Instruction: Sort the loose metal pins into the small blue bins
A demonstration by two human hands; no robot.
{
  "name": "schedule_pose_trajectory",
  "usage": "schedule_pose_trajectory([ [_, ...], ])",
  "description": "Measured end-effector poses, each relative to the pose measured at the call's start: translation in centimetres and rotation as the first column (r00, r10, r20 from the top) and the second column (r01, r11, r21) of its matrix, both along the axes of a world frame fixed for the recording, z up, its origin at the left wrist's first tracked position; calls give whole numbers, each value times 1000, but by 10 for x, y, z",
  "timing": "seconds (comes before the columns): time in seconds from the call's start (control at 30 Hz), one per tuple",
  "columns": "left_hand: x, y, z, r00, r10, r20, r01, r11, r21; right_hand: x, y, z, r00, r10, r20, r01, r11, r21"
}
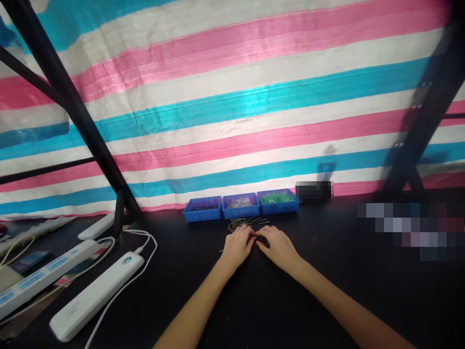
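Note:
My left hand [238, 246] and my right hand [279, 245] meet low over the black table [261, 310], fingertips almost touching. Both are closed in a pinch; whatever lies between the fingers is too small to make out. Just beyond the fingertips is a loose pile of thin, brass-coloured sticks [238, 223], partly hidden by my left hand. Behind the pile, three blue trays stand in a row. Dark thin pieces fill the left tray [202, 216], clear or whitish pieces the middle tray [241, 211], and green pieces the right tray [279, 208].
To the left lie a white power bank [98, 295] with a cable plugged in and a white power strip [47, 276]. A black metal frame post [83, 121] slants up there. Behind the table hangs a striped tarp [232, 106]. Blurred-out items sit at the right.

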State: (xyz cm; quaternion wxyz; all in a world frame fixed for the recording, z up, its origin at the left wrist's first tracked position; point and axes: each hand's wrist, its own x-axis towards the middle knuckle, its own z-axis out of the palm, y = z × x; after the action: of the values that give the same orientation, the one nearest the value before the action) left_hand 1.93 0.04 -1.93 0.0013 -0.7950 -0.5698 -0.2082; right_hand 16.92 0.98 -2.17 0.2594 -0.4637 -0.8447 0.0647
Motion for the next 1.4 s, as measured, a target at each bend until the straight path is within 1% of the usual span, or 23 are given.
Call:
schedule_pose_trajectory([
  [0.2,-2,1,-2,1000,-23,15,22,999,31,0,-1,1,1000,7,-9,-7,1000,3],
  [0.53,0,-1,0,1000,-17,7,17,1000,17,1,-2,3,1000,3,6,-3,1000,2],
  [0.7,1,-2,2,1000,3,-21,-3,1000,1,1,-2,3,1000,2,19,-2,1000,-11],
  [0.97,2,-2,3,998,1,-65,-3,1000,-23,1,-1,3,999,20,41,-19,1000,-25],
  [1.23,1,-2,2,998,-5,-59,4,1000,-16,1,-1,1,999,34,18,-33,999,-26],
  [1.4,1,-2,2,998,-12,-58,12,1000,-2,1,-1,2,999,37,31,-36,999,-29],
])
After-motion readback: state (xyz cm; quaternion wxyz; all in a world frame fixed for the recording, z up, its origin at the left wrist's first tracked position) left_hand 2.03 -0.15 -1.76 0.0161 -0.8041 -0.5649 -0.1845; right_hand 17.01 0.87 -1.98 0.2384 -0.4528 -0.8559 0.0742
